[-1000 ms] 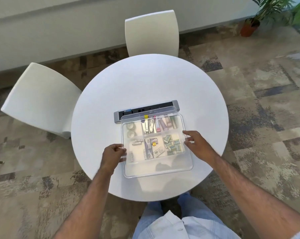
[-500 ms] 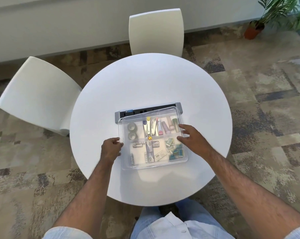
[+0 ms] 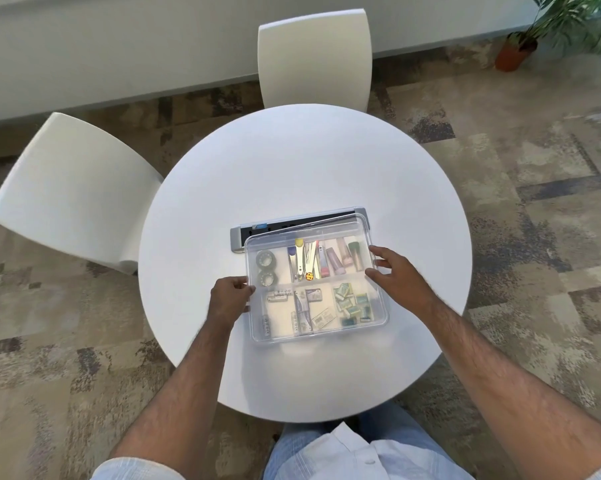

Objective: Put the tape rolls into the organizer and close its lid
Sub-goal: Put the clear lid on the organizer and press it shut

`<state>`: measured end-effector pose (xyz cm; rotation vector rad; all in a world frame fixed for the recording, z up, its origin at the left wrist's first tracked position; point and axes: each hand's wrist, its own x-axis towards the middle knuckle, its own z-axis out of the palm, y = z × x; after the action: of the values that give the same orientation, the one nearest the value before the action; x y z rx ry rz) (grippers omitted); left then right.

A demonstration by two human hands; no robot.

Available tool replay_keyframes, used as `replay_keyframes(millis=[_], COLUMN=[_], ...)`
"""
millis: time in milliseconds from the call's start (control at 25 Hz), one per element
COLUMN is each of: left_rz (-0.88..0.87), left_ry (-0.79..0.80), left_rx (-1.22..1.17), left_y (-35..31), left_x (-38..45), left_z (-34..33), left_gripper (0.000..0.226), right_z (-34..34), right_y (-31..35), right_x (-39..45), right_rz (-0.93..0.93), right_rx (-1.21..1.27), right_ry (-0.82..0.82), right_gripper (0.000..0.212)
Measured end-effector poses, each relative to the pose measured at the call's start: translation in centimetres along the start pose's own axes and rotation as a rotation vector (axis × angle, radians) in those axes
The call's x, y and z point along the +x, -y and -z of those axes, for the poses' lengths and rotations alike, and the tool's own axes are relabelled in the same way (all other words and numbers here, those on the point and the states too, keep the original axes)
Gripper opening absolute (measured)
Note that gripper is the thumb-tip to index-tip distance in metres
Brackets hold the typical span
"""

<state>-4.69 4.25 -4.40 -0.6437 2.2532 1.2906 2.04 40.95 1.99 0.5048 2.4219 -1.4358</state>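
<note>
A: What carries everything?
B: A round white counter, with two white chairs, one at its far edge and one at its left.

A: And on it?
B: A clear plastic organizer near the middle, its transparent lid lying over it. A grey power strip lies just beyond its far edge.

A: The hands?
B: The left hand grips the lid's left edge, fingers curled over it. The right hand rests on the right edge, fingers spread along it.

A: Where are the tape rolls?
B: Two tape rolls sit inside the far-left compartment, one behind the other. Pens and small packets fill the others.
</note>
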Motion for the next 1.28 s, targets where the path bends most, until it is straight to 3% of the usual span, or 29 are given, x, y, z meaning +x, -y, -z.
replay_keyframes(millis=[640, 840, 1120, 1240, 1280], left_rz=[0.003, -0.02, -0.038, -0.005, -0.009], left_ry=[0.001, -0.016, 0.028, -0.036, -0.058], left_rx=[0.013, 0.017, 0.096, 0.003, -0.017], left_y=[0.8, 0.8, -1.0, -3.1, -3.7], left_x=[-0.8, -1.1, 0.4, 1.3, 1.8], left_z=[-0.3, -0.4, -0.4, -0.4, -0.4], left_gripper=[0.044, 0.042, 0.004, 0.043, 0.046], right_z=[-1.5, -1.9, -1.7, -1.7, -1.7], right_y=[-2.4, -3.6, -4.6, -3.8, -3.3], right_x=[0.6, 0.9, 2.1, 3.8, 4.7], right_rz=[-0.105, -0.154, -0.223, -0.229, -0.234], right_rx=[0.056, 0.04, 0.097, 0.086, 0.084], right_ry=[0.063, 0.035, 0.007, -0.039, -0.061], right_gripper=[0.063, 0.057, 0.04, 0.04, 0.04])
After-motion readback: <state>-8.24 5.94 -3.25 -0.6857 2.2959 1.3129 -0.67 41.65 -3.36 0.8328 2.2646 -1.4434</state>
